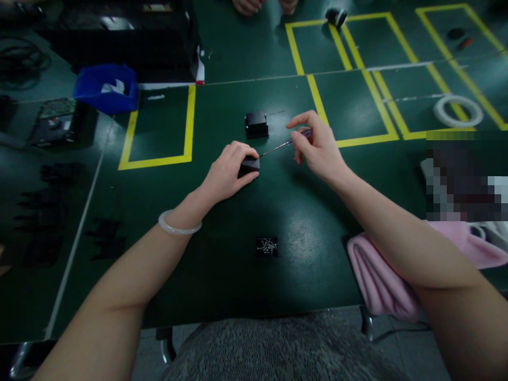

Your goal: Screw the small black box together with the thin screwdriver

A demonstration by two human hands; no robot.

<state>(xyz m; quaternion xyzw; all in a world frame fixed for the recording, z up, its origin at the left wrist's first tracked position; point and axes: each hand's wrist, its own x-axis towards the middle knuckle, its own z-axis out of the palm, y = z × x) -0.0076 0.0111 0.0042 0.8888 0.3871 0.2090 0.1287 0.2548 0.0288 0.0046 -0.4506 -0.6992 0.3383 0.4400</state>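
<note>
Left hand (pixel 225 173) clamps 1 black block (pixel 250 165) while right hand (pixel 319 149) grips a screwdriver (pixel 289 142), tip at block edge; work appears unfinished, with loose screws (pixel 267 246) unused.

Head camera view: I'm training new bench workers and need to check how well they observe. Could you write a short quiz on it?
1. Multiple choice. What does the right hand hold?
A) a roll of tape
B) a screwdriver
C) a pink cloth

2. True or false. The small silver screws lie nearer to the person's body than the black block in the left hand.

3. Fill in the missing colour. On the green table, the white tape roll lies partly over a ____ line.

Key: 1. B; 2. True; 3. yellow
</note>
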